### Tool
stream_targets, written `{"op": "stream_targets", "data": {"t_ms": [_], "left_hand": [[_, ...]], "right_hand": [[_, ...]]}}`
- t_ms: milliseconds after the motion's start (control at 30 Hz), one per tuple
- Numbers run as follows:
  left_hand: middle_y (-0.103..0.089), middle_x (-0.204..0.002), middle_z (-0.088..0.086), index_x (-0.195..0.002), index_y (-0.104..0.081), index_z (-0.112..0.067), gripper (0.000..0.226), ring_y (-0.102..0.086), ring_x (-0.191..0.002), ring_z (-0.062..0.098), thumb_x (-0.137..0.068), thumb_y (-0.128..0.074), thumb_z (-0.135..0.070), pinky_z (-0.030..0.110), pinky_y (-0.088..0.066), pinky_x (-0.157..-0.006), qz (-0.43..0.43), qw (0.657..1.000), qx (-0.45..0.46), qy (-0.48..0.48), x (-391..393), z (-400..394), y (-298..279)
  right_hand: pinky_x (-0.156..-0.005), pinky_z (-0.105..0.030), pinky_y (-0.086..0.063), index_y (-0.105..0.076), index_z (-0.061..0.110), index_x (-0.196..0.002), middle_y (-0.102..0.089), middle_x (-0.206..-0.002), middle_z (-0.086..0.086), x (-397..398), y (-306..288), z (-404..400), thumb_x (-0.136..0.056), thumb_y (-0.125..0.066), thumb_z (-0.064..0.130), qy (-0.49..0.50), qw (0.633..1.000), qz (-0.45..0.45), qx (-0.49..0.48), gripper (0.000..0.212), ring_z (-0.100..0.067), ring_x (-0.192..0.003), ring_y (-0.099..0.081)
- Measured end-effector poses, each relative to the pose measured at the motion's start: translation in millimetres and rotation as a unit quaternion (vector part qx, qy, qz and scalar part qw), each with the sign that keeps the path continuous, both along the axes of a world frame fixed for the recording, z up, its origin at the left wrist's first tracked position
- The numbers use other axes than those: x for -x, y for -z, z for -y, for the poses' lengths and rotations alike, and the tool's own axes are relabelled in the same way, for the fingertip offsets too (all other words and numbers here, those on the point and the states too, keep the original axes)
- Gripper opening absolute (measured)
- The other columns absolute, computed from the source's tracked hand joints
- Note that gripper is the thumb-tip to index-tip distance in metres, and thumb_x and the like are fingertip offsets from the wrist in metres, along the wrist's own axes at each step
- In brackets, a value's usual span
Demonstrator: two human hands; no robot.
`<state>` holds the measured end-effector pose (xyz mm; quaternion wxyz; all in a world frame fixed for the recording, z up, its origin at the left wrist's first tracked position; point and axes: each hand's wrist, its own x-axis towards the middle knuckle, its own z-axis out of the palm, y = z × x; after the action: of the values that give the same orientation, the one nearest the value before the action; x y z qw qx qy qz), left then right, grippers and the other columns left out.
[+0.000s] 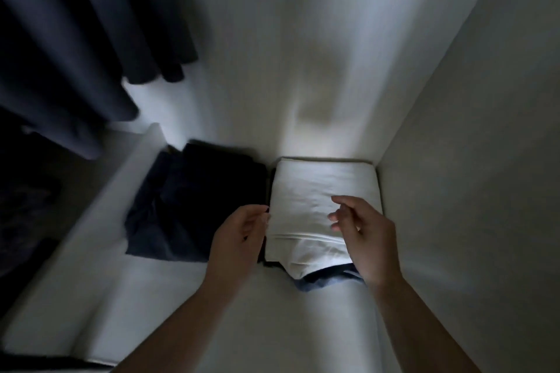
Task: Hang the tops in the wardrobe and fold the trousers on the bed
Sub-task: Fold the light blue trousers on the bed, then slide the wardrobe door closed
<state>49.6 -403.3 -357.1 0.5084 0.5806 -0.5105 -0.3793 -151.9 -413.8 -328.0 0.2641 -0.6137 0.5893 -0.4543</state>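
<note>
A folded white garment point(315, 200) lies on top of a stack on the wardrobe shelf point(242, 312), against the right wall. A dark blue garment point(330, 278) peeks out under its near edge. A folded dark garment point(194, 206) lies to its left. My left hand point(239, 239) is at the white garment's left edge, fingers loosely curved, touching or nearly touching it. Just above the garment's right part hovers my right hand point(363, 233), fingers relaxed and holding nothing.
Dark tops point(75, 48) hang at the upper left. A white divider panel point(100, 206) runs left of the dark pile. The wardrobe's right side wall point(469, 160) stands close to the white stack. The view is dim and blurred.
</note>
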Motion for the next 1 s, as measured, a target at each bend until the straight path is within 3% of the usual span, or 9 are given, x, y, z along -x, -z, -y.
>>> {"op": "stream_targets", "data": {"t_ms": [233,400,500,667,733,800,867,933,1000], "left_hand": [[-0.072,-0.087,-0.016,-0.091,-0.066,-0.028,0.019,-0.068,-0.08,0.0,-0.092,-0.058,-0.012,0.007,-0.047,-0.071,-0.015,0.987,0.142,-0.079,-69,-81,-138],[-0.071,-0.086,-0.011,-0.089,-0.068,-0.029,0.008,-0.068,-0.083,0.004,-0.088,-0.06,-0.027,0.017,-0.051,-0.077,0.031,0.959,0.259,-0.114,-113,-166,-221],[-0.07,-0.086,-0.015,-0.09,-0.066,-0.034,0.013,-0.067,-0.083,0.005,-0.087,-0.054,-0.038,0.017,-0.052,-0.073,0.1,0.927,0.333,-0.141,-140,-226,-259],[-0.067,-0.083,-0.011,-0.088,-0.065,-0.027,0.014,-0.066,-0.083,0.01,-0.089,-0.052,-0.031,0.015,-0.048,-0.074,0.137,0.884,0.406,-0.184,-195,-307,-292],[-0.065,-0.088,-0.012,-0.093,-0.065,-0.023,0.014,-0.063,-0.089,0.011,-0.09,-0.052,-0.027,0.014,-0.046,-0.078,0.175,0.864,0.424,-0.207,-221,-325,-301],[-0.062,-0.104,-0.011,-0.107,-0.061,-0.025,0.019,-0.057,-0.102,0.006,-0.09,-0.052,-0.027,0.015,-0.044,-0.087,0.24,0.835,0.432,-0.242,-248,-331,-312],[-0.054,-0.131,-0.004,-0.128,-0.051,-0.024,0.038,-0.046,-0.124,0.007,-0.091,-0.055,-0.032,0.021,-0.036,-0.104,0.282,0.835,0.395,-0.258,-274,-327,-322],[-0.031,-0.154,0.002,-0.145,-0.034,-0.019,0.061,-0.024,-0.142,0.013,-0.092,-0.058,-0.035,0.025,-0.019,-0.115,0.326,0.853,0.317,-0.257,-296,-317,-332],[-0.009,-0.161,0.003,-0.152,-0.016,-0.018,0.076,-0.006,-0.148,0.015,-0.092,-0.056,-0.042,0.024,-0.005,-0.115,0.385,0.851,0.249,-0.256,-314,-304,-338]], "right_hand": [[-0.057,-0.007,-0.045,-0.065,0.044,-0.093,-0.07,-0.081,0.018,-88,-140,-42,-0.087,-0.052,0.022,-0.141,0.98,0.008,0.14,0.026,-0.003,-0.067,-0.069],[-0.062,-0.007,-0.045,-0.064,0.045,-0.095,-0.069,-0.082,0.021,-153,-218,-101,-0.086,-0.05,0.031,-0.233,0.942,0.012,0.24,0.022,-0.002,-0.069,-0.068],[-0.068,-0.01,-0.048,-0.064,0.039,-0.099,-0.069,-0.08,0.018,-196,-254,-144,-0.089,-0.054,0.021,-0.294,0.907,0.008,0.301,0.023,0.0,-0.072,-0.067],[-0.076,-0.014,-0.048,-0.069,0.018,-0.104,-0.064,-0.093,0.011,-268,-306,-210,-0.091,-0.05,0.016,-0.348,0.824,-0.049,0.445,0.023,0.0,-0.085,-0.062],[-0.085,-0.016,-0.045,-0.068,0.013,-0.11,-0.064,-0.105,0.004,-298,-327,-230,-0.091,-0.051,0.015,-0.348,0.789,-0.109,0.495,0.026,-0.004,-0.097,-0.059],[-0.1,-0.028,-0.041,-0.063,0.012,-0.122,-0.058,-0.129,-0.004,-326,-349,-243,-0.09,-0.054,0.016,-0.338,0.746,-0.218,0.53,0.034,-0.015,-0.119,-0.053],[-0.113,-0.041,-0.025,-0.052,0.014,-0.135,-0.038,-0.15,-0.007,-350,-371,-248,-0.091,-0.053,0.021,-0.315,0.7,-0.346,0.54,0.045,-0.024,-0.14,-0.031],[-0.117,-0.043,-0.001,-0.035,0.02,-0.146,-0.013,-0.159,-0.004,-368,-392,-248,-0.095,-0.044,0.029,-0.266,0.652,-0.462,0.54,0.052,-0.02,-0.147,-0.004],[-0.115,-0.047,0.009,-0.027,0.021,-0.149,-0.002,-0.161,-0.005,-379,-408,-243,-0.096,-0.039,0.031,-0.212,0.602,-0.548,0.541,0.055,-0.02,-0.147,0.007]]}}
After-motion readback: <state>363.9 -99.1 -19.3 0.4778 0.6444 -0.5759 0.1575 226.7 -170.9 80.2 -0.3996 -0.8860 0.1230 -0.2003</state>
